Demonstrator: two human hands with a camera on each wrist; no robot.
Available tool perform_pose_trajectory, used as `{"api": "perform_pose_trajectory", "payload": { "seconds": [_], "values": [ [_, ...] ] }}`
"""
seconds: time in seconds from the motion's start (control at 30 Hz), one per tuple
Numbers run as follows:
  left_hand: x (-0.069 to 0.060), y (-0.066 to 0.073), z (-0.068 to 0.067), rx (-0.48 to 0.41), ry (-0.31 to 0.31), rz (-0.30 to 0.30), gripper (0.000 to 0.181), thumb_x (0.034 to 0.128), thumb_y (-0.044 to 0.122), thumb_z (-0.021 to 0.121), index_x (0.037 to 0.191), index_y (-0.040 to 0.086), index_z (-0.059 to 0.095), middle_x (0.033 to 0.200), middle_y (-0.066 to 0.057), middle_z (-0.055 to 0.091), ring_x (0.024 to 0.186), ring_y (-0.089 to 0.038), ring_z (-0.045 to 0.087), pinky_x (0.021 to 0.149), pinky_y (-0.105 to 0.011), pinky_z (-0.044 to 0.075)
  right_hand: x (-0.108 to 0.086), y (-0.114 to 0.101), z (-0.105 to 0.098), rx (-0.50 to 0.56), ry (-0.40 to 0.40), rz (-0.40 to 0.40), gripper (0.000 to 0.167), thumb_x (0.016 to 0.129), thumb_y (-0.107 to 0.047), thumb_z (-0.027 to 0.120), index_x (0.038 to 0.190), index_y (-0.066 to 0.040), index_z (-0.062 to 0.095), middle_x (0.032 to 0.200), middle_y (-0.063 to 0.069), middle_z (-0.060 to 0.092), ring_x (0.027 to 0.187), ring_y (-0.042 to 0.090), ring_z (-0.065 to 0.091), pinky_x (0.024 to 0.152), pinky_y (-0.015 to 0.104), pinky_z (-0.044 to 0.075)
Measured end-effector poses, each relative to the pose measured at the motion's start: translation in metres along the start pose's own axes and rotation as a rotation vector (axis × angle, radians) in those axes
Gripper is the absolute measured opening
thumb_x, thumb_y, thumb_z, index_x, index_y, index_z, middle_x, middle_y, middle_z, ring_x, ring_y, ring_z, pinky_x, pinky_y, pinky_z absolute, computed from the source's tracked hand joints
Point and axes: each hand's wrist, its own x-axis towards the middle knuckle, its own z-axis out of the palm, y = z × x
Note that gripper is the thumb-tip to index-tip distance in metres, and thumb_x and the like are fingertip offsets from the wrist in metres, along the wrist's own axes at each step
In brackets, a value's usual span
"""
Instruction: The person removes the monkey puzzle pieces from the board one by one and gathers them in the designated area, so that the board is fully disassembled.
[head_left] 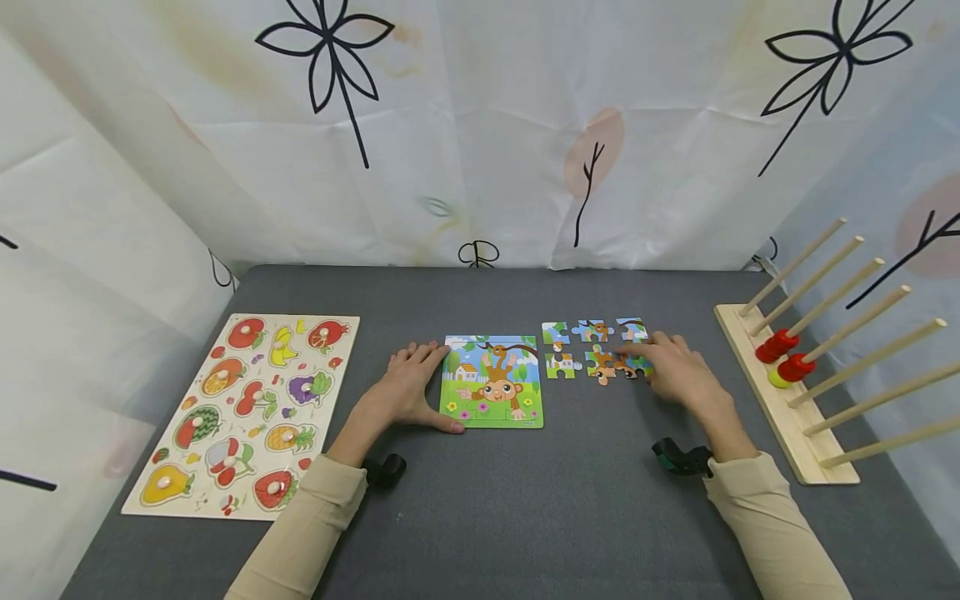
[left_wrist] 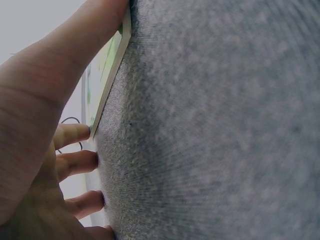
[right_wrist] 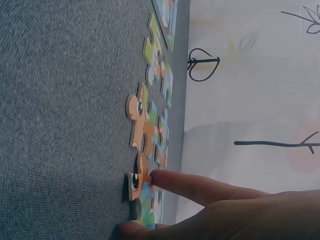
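Observation:
A square monkey jigsaw board (head_left: 491,383) lies flat on the grey table. My left hand (head_left: 408,387) rests at its left side, thumb by the near corner and index finger by the far corner. The left wrist view shows the thumb and fingertips against the board's edge (left_wrist: 112,75). To the right of the board lie several loose jigsaw pieces in two rows. My right hand (head_left: 682,371) is over the near-right jigsaw piece (head_left: 636,364), its extended index finger touching that piece in the right wrist view. The thumb is down beside it, near the table. A neighbouring piece (right_wrist: 137,120) shows part of the monkey's face.
A fruit puzzle board (head_left: 247,408) lies on the left, partly behind my left forearm. A wooden peg stand (head_left: 780,400) with red and yellow beads (head_left: 795,367) stands on the right, its pegs leaning outward. Printed cloth (head_left: 480,150) encloses the table's back and sides.

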Motion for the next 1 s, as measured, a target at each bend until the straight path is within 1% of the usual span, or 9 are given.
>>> {"api": "perform_pose_trajectory", "payload": {
  "seconds": [0.13,0.23,0.3,0.4,0.47,0.5,0.73,1.0],
  "values": [
    [0.0003,0.0001,0.0000,0.000,-0.002,0.001,0.129,0.0632,0.067,0.089,0.162,0.009,0.028,0.167,-0.021,0.028,0.154,-0.052,0.021,0.122,-0.071,0.020,0.0003,0.0029,0.0000,0.008,-0.013,0.025,0.058,0.091,0.011,0.061,0.144,-0.013,0.059,0.136,0.032,0.053,0.124,0.055,0.046,0.089,0.070,0.046],
    [0.0005,0.0002,-0.0003,0.000,-0.004,0.001,0.129,0.0634,0.067,0.089,0.162,0.010,0.028,0.167,-0.021,0.028,0.154,-0.052,0.021,0.123,-0.071,0.020,0.0002,0.0029,-0.0006,0.018,-0.012,0.039,0.058,0.091,0.011,0.059,0.144,-0.011,0.058,0.136,0.033,0.053,0.124,0.056,0.046,0.090,0.069,0.047],
    [0.0006,0.0004,-0.0005,0.002,-0.005,0.001,0.129,0.0634,0.067,0.089,0.162,0.010,0.028,0.167,-0.021,0.028,0.154,-0.052,0.021,0.123,-0.071,0.020,0.0005,0.0019,0.0000,0.023,-0.001,0.042,0.052,0.095,0.005,0.061,0.144,-0.010,0.058,0.135,0.034,0.053,0.124,0.056,0.046,0.090,0.069,0.047],
    [0.0007,0.0008,-0.0010,0.005,-0.005,0.000,0.129,0.0632,0.067,0.089,0.162,0.009,0.028,0.167,-0.021,0.029,0.154,-0.052,0.022,0.122,-0.071,0.020,0.0007,-0.0003,0.0024,0.031,0.021,0.032,0.043,0.100,-0.013,0.064,0.143,-0.010,0.059,0.136,0.034,0.054,0.125,0.057,0.046,0.091,0.071,0.047],
    [0.0009,0.0012,-0.0013,0.008,-0.007,-0.001,0.129,0.0632,0.067,0.089,0.162,0.009,0.028,0.167,-0.021,0.029,0.154,-0.052,0.022,0.122,-0.071,0.020,0.0012,-0.0010,0.0048,0.033,0.037,0.023,0.045,0.099,-0.024,0.068,0.141,-0.010,0.061,0.136,0.034,0.054,0.125,0.058,0.047,0.091,0.072,0.047],
    [0.0011,0.0014,-0.0014,0.009,-0.009,-0.001,0.129,0.0632,0.067,0.089,0.162,0.009,0.028,0.167,-0.021,0.029,0.154,-0.052,0.022,0.122,-0.071,0.020,0.0012,-0.0011,0.0056,0.033,0.043,0.019,0.046,0.098,-0.026,0.069,0.141,-0.010,0.062,0.136,0.034,0.055,0.125,0.058,0.048,0.089,0.072,0.048],
    [0.0020,0.0007,-0.0007,0.011,-0.012,-0.001,0.129,0.0639,0.067,0.089,0.162,0.009,0.027,0.167,-0.022,0.027,0.154,-0.052,0.021,0.122,-0.071,0.020,0.0025,0.0017,0.0064,0.049,0.054,0.035,0.043,0.097,-0.021,0.071,0.137,-0.009,0.064,0.134,0.033,0.055,0.119,0.055,0.050,0.084,0.067,0.048],
    [0.0008,0.0008,-0.0009,0.008,-0.010,-0.001,0.128,0.0638,0.067,0.088,0.162,0.009,0.028,0.167,-0.021,0.028,0.154,-0.052,0.022,0.122,-0.071,0.021,0.0015,0.0032,0.0070,0.055,0.055,0.036,0.044,0.096,-0.021,0.072,0.138,-0.009,0.063,0.130,0.033,0.056,0.112,0.051,0.052,0.078,0.061,0.049]
  ]
}}
